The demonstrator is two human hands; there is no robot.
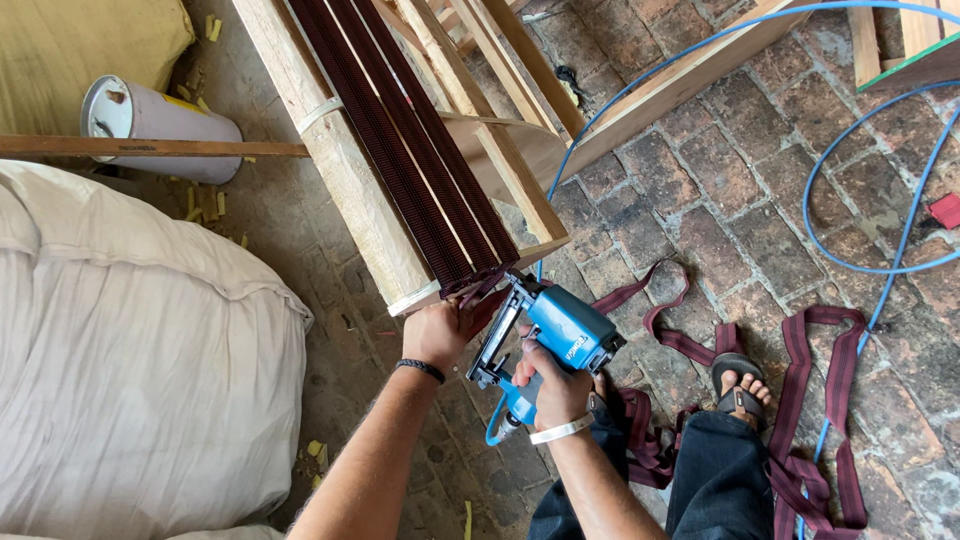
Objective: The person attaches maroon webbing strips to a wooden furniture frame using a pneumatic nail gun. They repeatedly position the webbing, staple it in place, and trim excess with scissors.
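We held the blue pneumatic stapler [560, 335] in our right hand [552, 392], fingers closed fully around its grip, with the nose set against the near end of the wooden frame [345, 175]. Our left hand [438, 335] was closed on the ends of the dark maroon webbing straps [410, 140], pinching them against the frame's near edge. The straps ran lengthwise over the frame's top face. Loose webbing [810, 400] lay on the brick floor [720, 180] beside our sandalled foot [738, 385]. A blue air hose [860, 265] looped across the bricks. A large white sack [130, 370] lay left of the frame.
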